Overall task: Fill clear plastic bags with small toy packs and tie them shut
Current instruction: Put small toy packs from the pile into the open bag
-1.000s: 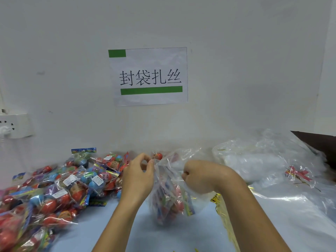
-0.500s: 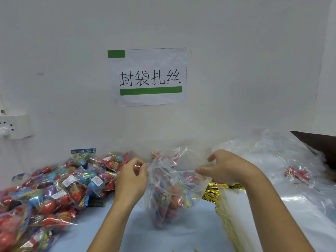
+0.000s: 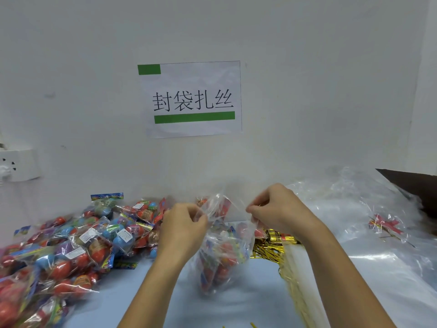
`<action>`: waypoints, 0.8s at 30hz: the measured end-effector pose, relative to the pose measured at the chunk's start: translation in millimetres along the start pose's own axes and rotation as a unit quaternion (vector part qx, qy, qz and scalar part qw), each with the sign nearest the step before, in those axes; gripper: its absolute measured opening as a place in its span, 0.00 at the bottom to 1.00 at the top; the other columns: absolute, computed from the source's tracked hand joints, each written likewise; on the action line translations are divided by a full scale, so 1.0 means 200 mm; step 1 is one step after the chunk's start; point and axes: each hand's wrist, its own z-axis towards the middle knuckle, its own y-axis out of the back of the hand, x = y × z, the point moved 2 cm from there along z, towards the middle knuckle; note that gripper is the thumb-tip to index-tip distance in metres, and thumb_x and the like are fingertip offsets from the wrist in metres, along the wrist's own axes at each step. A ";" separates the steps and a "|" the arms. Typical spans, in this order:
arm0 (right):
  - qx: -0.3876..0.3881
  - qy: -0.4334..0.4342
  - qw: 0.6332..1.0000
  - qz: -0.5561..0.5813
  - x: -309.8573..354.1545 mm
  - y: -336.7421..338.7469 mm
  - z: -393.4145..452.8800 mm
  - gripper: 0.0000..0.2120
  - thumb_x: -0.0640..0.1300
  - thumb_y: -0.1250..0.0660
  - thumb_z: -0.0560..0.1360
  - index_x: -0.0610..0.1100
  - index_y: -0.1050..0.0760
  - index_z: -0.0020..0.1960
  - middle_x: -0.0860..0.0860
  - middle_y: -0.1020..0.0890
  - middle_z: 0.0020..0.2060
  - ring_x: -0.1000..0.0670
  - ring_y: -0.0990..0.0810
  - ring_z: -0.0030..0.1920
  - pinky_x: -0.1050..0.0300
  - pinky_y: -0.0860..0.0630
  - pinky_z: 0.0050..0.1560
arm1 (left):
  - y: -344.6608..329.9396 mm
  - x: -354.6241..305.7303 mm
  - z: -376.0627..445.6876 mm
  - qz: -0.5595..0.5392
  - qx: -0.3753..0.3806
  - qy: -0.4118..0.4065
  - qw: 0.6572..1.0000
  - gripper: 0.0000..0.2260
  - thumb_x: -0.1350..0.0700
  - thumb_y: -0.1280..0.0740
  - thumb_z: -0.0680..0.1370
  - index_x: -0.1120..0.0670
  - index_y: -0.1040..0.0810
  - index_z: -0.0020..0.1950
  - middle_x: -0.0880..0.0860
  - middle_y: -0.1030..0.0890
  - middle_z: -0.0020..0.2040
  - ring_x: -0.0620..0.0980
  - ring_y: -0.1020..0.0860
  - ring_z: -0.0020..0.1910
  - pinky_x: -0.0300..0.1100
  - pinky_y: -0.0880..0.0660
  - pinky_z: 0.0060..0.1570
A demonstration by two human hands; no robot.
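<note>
Bag [image 3: 222, 254] of toy packs upright on counter [image 3: 248, 308] | left hand [image 3: 183, 229] grip pinches rim's left side | right hand [image 3: 277, 210] grip pinches right side | loose packs [image 3: 78, 242] heaped left

A pale blue table [image 3: 248, 301] is running up against a white wall. A heap of small toy packs [image 3: 71, 247], red and blue toys in clear wrappers, is covering the table's left side from the front edge back to the wall. Near the middle, a clear bag [image 3: 222, 261] holding toy packs is sitting on the bare surface. Just right of it, a bundle of gold twist ties [image 3: 272, 247] is lying, with more gold strips trailing toward the front edge. A spread of clear plastic bags [image 3: 378, 256] is blanketing the right side, reaching the back right corner
</note>
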 end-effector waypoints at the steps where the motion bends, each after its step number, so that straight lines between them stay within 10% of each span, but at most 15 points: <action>1: -0.022 0.008 1.000 0.012 0.01 0.00 0.00 0.11 0.39 0.34 0.75 0.43 0.15 0.38 0.51 0.15 0.30 0.51 0.15 0.36 0.51 0.16 0.45 | 0.02 0.01 0.01 -0.015 -0.032 0.004 0.999 0.12 0.59 0.30 0.75 0.53 0.22 0.31 0.47 0.24 0.27 0.46 0.29 0.28 0.41 0.31 0.32; 6: -0.157 0.045 0.974 0.158 0.06 0.04 0.00 0.08 0.39 0.34 0.77 0.45 0.16 0.44 0.51 0.15 0.32 0.58 0.17 0.29 0.62 0.18 0.39 | 0.21 0.00 0.07 -0.143 -0.204 0.012 0.969 0.10 0.58 0.31 0.76 0.53 0.20 0.35 0.50 0.19 0.30 0.56 0.19 0.32 0.45 0.23 0.35; 24: -0.113 0.001 0.982 0.150 0.01 -0.04 0.02 0.07 0.40 0.34 0.77 0.48 0.20 0.52 0.48 0.15 0.39 0.53 0.15 0.36 0.48 0.16 0.49 | 0.18 0.04 0.09 -0.210 -0.095 0.041 0.972 0.07 0.55 0.32 0.80 0.52 0.17 0.44 0.48 0.15 0.35 0.49 0.19 0.26 0.35 0.26 0.24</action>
